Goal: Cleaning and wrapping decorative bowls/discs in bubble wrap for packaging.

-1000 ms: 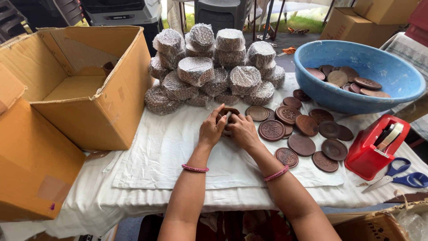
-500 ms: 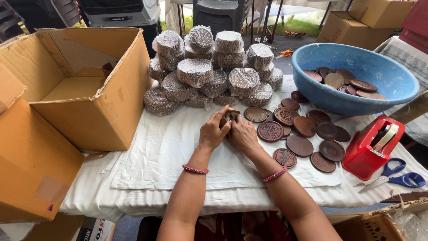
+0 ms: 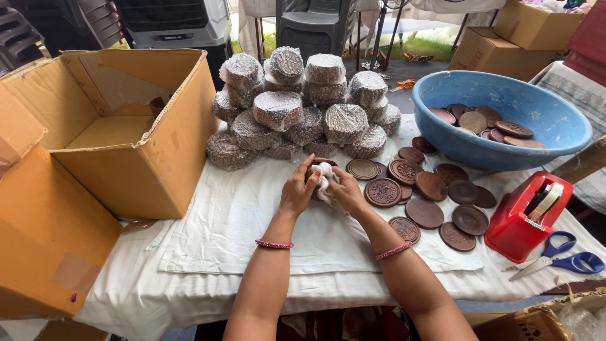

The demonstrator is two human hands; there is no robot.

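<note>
Left hand: I see it curled around the left side of a small white wrap bundle, fingers bent onto it; how firmly it grips I cannot tell.
Right hand: closed partly over the same bundle from the right, thumb and fingers pressing the wrap; its palm side is hidden from me.
White wrap bundle: held between both hands just above the white cloth, near the foot of the wrapped pile; a sliver of brown shows at its top, but what is inside I cannot make out.
Wrapped stacks: round bundles in clear bubble wrap, piled in tiers behind the hands; the rear ones are largely hidden by those in front.
Loose brown discs: flat, round, some with a stamped pattern, lying overlapped on the cloth right of the hands.
Blue basin: more brown discs inside; near wall hides the lower ones.
Cardboard box: open, on its side at left, left flap cut off by the frame edge.
Red tape dispenser: right of the discs.
Blue-handled scissors: just beside the dispenser, handles near the frame edge.
Table: covered entirely by cloth.
</note>
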